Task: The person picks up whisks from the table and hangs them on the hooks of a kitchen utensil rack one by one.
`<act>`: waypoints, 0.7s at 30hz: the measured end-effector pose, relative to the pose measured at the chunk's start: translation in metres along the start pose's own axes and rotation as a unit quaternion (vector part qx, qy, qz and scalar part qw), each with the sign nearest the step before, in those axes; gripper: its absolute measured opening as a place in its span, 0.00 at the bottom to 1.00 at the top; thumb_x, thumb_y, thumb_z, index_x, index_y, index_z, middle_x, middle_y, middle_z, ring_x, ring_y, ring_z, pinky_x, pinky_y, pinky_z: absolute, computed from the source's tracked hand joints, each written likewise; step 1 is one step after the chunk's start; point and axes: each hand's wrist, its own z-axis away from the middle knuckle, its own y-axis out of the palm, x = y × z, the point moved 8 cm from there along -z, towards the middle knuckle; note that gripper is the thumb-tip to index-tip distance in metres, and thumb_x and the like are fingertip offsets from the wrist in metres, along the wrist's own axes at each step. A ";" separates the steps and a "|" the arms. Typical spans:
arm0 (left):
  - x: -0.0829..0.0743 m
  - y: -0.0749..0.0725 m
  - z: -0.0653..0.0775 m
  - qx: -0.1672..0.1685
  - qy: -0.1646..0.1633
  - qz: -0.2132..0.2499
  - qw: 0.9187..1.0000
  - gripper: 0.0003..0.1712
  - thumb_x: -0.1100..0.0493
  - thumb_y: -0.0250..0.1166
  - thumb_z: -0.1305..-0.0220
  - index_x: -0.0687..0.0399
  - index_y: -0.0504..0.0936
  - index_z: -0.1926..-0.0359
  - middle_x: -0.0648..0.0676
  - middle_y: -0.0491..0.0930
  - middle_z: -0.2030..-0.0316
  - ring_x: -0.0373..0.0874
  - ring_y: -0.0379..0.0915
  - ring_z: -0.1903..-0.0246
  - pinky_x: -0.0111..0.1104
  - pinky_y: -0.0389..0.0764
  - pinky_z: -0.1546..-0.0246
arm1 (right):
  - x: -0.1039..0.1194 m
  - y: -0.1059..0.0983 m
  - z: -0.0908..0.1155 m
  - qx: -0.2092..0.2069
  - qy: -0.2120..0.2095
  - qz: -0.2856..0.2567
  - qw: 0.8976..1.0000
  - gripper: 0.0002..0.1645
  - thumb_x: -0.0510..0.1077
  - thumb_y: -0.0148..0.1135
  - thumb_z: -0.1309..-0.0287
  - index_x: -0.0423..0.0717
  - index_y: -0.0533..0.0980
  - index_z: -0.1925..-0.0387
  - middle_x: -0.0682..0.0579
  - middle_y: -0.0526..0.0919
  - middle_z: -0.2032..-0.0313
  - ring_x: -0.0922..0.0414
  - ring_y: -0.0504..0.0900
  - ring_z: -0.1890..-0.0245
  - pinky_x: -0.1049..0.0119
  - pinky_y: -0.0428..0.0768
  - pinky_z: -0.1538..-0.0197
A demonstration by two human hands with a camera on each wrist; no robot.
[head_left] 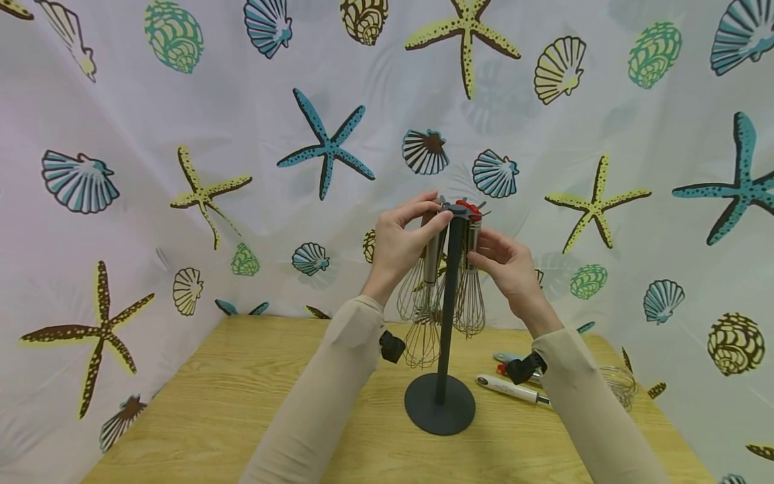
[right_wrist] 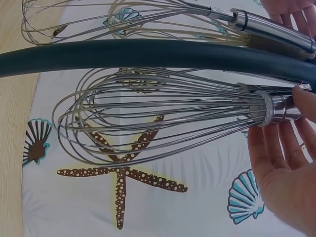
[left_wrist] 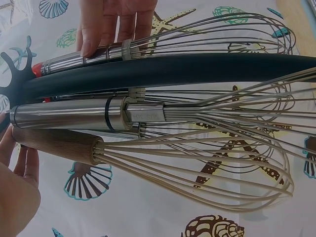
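A dark whisk stand (head_left: 449,309) with a round base and hooked top stands upright between both hands, several whisks hanging around it. At its top, my left hand (head_left: 402,235) grips the rim, thumb in front and fingers behind, beside a wooden-handled whisk (left_wrist: 59,143) and a thick steel-handled whisk (left_wrist: 64,113). On the stand's other side, my right hand (head_left: 510,269) pinches a steel whisk (left_wrist: 106,53) with a red tip by its handle, its wire loops (right_wrist: 163,113) hanging free. Another whisk partly shows behind the pole.
On the wooden table (head_left: 242,410), right of the base, lie a white-handled utensil (head_left: 510,388), a blue-handled one (head_left: 506,357) and wire whisk loops (head_left: 619,386), partly hidden by the right forearm. A shell-and-starfish curtain (head_left: 254,101) hangs behind and at both sides.
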 end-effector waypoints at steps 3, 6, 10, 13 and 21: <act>0.000 0.000 0.000 0.002 0.001 0.002 1.000 0.17 0.51 0.70 0.38 0.56 0.87 0.53 0.52 0.78 0.39 0.39 0.68 0.35 0.41 0.69 0.34 | -0.002 0.000 0.001 0.001 0.001 -0.002 1.000 0.30 0.39 0.64 0.37 0.44 0.70 0.33 0.47 0.78 0.41 0.59 0.78 0.45 0.66 0.78 0.44; 0.000 0.000 0.001 0.003 0.002 0.000 1.000 0.17 0.51 0.69 0.38 0.56 0.87 0.52 0.52 0.78 0.39 0.37 0.68 0.35 0.40 0.70 0.35 | -0.003 -0.001 0.002 0.002 0.001 -0.003 1.000 0.30 0.40 0.64 0.37 0.44 0.70 0.34 0.48 0.79 0.42 0.60 0.79 0.46 0.68 0.78 0.45; 0.000 0.000 0.001 0.003 0.001 -0.006 1.000 0.18 0.50 0.69 0.38 0.56 0.87 0.52 0.50 0.79 0.39 0.34 0.68 0.35 0.38 0.70 0.35 | -0.005 -0.002 0.003 0.004 -0.003 -0.005 1.000 0.30 0.42 0.65 0.37 0.44 0.71 0.34 0.54 0.81 0.45 0.62 0.80 0.47 0.70 0.78 0.46; 0.000 -0.001 0.001 0.002 0.002 -0.013 1.000 0.18 0.50 0.69 0.38 0.55 0.87 0.52 0.47 0.79 0.40 0.32 0.67 0.35 0.38 0.69 0.34 | -0.005 -0.003 0.005 0.002 -0.007 -0.012 1.000 0.30 0.42 0.66 0.37 0.44 0.72 0.35 0.58 0.82 0.47 0.63 0.80 0.47 0.70 0.78 0.45; 0.000 -0.001 0.000 0.008 0.007 -0.027 1.000 0.18 0.48 0.69 0.37 0.53 0.87 0.52 0.47 0.78 0.39 0.33 0.67 0.35 0.39 0.67 0.33 | -0.009 -0.008 0.008 -0.001 -0.015 -0.022 1.000 0.29 0.43 0.66 0.38 0.41 0.73 0.36 0.61 0.83 0.50 0.65 0.81 0.49 0.72 0.78 0.46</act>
